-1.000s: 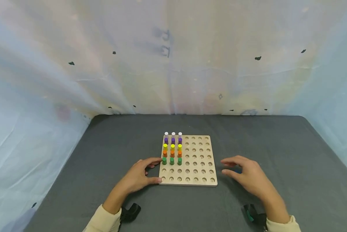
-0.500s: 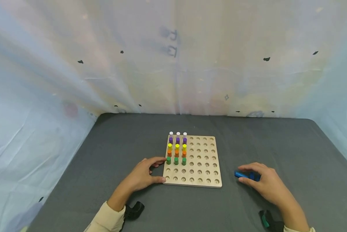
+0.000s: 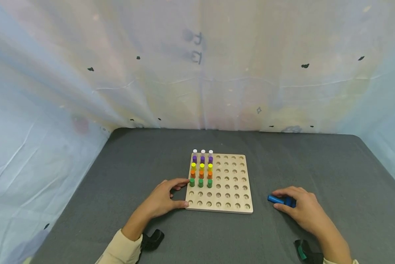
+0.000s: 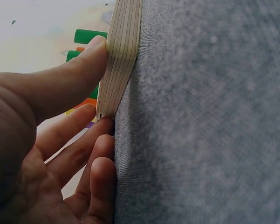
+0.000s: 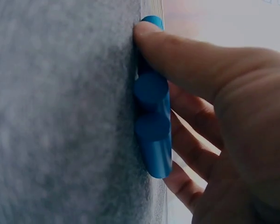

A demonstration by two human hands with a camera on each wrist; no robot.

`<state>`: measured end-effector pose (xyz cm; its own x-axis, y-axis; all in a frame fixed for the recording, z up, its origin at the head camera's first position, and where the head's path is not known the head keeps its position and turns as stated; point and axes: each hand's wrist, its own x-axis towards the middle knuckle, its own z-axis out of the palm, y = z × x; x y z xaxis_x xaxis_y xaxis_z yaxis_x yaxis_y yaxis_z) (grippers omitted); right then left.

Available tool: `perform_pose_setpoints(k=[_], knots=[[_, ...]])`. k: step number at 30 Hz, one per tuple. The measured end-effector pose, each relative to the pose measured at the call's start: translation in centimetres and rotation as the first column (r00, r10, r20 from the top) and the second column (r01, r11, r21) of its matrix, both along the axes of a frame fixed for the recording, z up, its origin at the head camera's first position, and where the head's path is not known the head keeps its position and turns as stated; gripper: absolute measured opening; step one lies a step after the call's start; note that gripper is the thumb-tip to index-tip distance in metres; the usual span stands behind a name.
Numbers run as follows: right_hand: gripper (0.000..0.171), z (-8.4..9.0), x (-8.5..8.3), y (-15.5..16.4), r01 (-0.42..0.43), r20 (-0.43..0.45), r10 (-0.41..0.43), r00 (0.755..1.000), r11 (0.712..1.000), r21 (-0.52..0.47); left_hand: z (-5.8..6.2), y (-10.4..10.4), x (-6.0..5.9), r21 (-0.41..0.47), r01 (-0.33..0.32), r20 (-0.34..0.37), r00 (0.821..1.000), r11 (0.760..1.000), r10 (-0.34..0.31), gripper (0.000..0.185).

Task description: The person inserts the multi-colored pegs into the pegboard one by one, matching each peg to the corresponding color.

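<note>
A wooden pegboard lies on the table in the head view. Green pegs, orange pegs, yellow pegs, purple pegs and white pegs stand upright in rows on its left half. My left hand holds the board at its left edge, thumb at the near corner. To the board's right, my right hand has its thumb and forefinger around a blue peg lying on the table. More blue pegs lie under that palm, partly hidden in the head view.
Bare holes fill the board's right columns and two near rows. The dark grey table runs back to a pale hanging cloth. Black wrist mounts sit below both hands.
My right hand has moved right, away from the board, to the blue pegs, which were mostly hidden behind it a second ago. My left hand stays on the board. The view has shifted slightly.
</note>
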<state>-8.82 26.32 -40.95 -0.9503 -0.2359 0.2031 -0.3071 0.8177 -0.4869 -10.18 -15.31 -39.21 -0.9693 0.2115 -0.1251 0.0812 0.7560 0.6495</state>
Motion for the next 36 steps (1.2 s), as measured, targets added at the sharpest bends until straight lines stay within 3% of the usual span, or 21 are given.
perform_pose_setpoints(k=[10, 24, 36], knots=[[0.024, -0.34, 0.05, 0.10, 0.006, 0.052, -0.006, 0.999, 1.000, 0.003, 0.07, 0.29, -0.06, -0.006, 0.012, 0.000, 1.000, 1.000, -0.012, 0.067], [0.027, -0.44, 0.24, -0.53, 0.006, -0.143, -0.009, 0.990, 1.000, -0.021, -0.07, 0.04, 0.07, -0.001, 0.008, -0.008, 1.000, 1.000, -0.008, 0.067], [0.027, 0.08, 0.06, -0.69, 0.073, -0.161, -0.085, 0.983, 0.994, -0.076, -0.13, -0.06, -0.04, 0.000, 0.007, -0.007, 1.000, 1.000, -0.007, 0.068]])
